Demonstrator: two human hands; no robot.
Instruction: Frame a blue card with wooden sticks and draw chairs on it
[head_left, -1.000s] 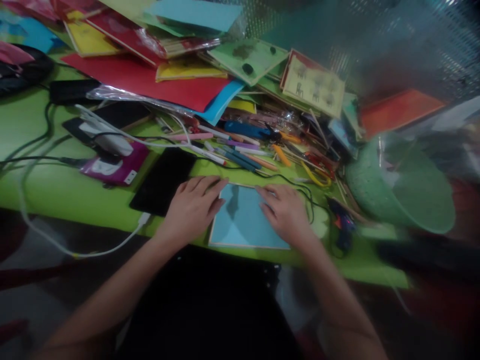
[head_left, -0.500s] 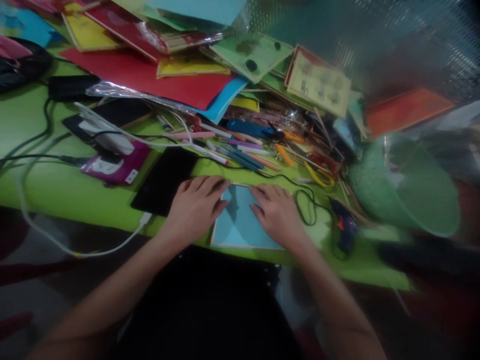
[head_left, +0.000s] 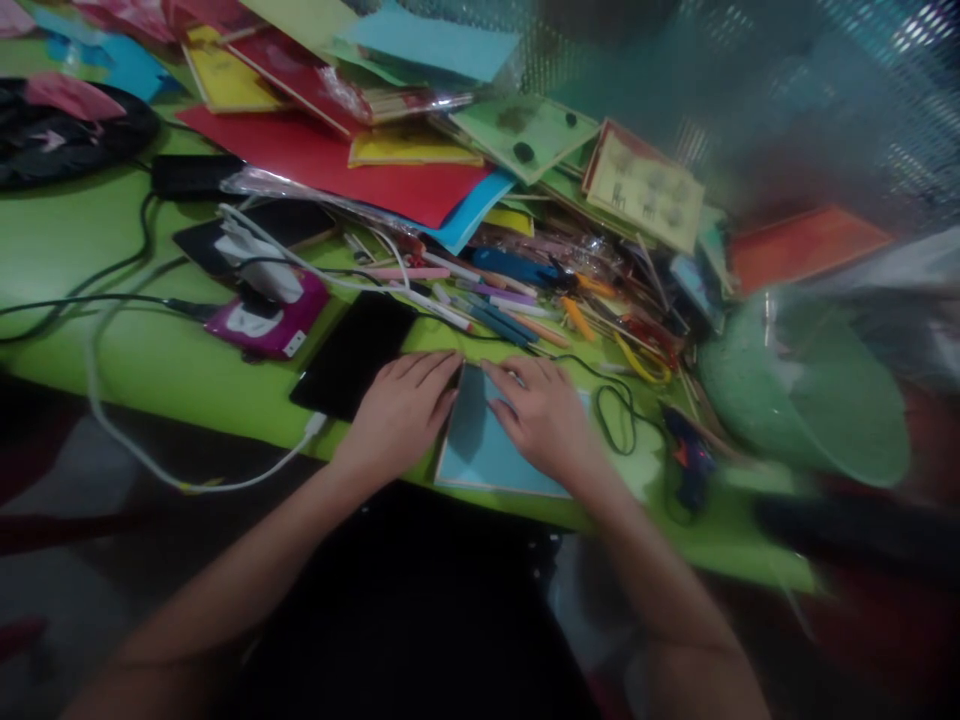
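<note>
A light blue card (head_left: 480, 445) with a thin pale border lies flat at the table's near edge. My left hand (head_left: 401, 410) grips its far left corner, fingers curled over the edge and thumb close to the surface. Along the far edge, my right hand (head_left: 544, 415) holds the card too, its thumb over the blue face. The fingertips of both hands come close together there, and what lies under them is partly hidden. A black tablet-like slab (head_left: 360, 350) lies just left of my left hand, a white cable plugged into it.
Pens (head_left: 502, 320), sticks and scraps crowd the green table (head_left: 217, 385) beyond my hands. A glue gun (head_left: 686, 455) with its looped cord and a green basin (head_left: 810, 380) stand to the right. A purple power adapter (head_left: 270, 320) sits left, red sheets (head_left: 360, 165) behind.
The view has shifted slightly, so the left-hand things appear further right. My right hand's fingertips have moved left along the card's far edge, closer to my left hand.
</note>
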